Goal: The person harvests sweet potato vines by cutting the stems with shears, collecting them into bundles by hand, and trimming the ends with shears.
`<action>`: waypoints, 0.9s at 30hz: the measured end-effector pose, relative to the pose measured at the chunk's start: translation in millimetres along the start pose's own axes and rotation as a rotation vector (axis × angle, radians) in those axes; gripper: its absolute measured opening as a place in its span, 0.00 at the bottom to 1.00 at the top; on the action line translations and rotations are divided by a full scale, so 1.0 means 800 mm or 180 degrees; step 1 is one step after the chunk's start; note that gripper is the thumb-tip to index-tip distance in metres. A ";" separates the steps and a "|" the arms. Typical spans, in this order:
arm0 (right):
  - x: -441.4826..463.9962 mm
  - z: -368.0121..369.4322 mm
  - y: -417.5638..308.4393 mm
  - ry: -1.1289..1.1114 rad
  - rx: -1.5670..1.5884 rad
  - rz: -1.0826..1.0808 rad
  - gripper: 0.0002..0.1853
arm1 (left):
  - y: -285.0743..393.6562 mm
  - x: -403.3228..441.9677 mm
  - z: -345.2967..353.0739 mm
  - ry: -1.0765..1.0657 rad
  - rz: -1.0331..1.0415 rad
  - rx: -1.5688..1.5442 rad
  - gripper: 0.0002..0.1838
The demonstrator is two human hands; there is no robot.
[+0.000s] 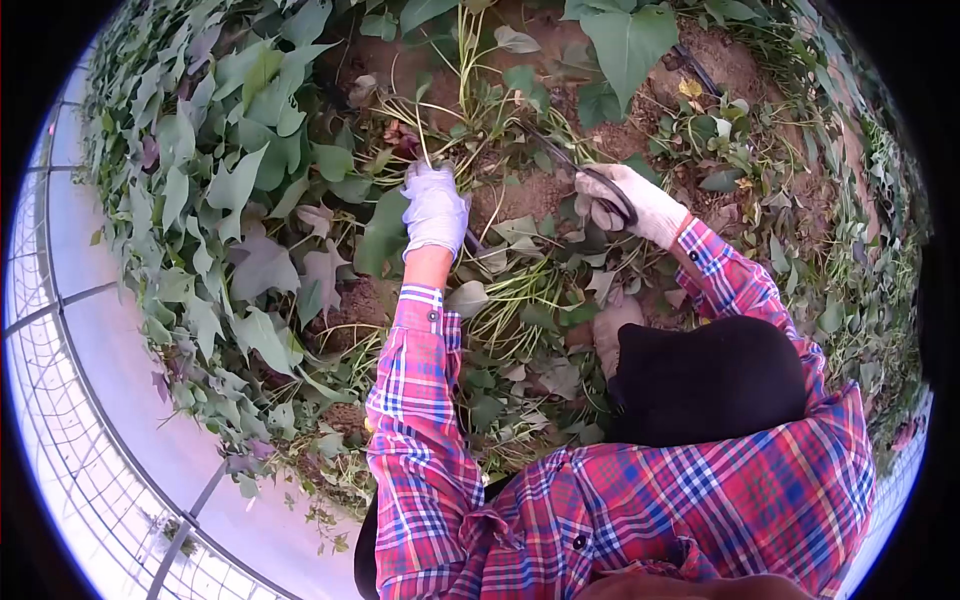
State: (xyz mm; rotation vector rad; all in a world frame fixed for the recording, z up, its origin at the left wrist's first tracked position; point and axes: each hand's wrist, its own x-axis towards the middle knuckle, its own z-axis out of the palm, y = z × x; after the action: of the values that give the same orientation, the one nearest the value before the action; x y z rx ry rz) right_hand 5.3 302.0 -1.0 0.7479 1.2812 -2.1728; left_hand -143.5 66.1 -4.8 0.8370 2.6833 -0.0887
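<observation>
My left hand, in a thin whitish glove, is closed on leafy vine stems near the middle of the bed. Beside its fingers are some dark reddish leaves. My right hand, in a white knit glove, grips a pair of scissors by the dark handles. The blades point up and left toward the stems, and their tips are partly lost among the vines. Cannot tell whether the blades touch a stem. Pale loose stems lie in a heap below my hands.
Dense broad-leaved vines cover the left side; more foliage runs along the right. Brown soil shows between the stems. A dark hose-like piece lies at upper right. A large black rounded shape sits below my right arm. Metal framing edges the left.
</observation>
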 end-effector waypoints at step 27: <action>-0.077 -0.018 -0.083 -0.0493 -0.1565 -0.0910 0.32 | 0.030 -0.035 0.037 0.0022 0.0512 -0.1013 0.11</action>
State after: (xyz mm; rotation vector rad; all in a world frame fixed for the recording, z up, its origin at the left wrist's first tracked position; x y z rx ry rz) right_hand 9.1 352.5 75.4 0.2052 1.8252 -1.9435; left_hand -99.4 66.1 -22.9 0.9424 2.5295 0.3690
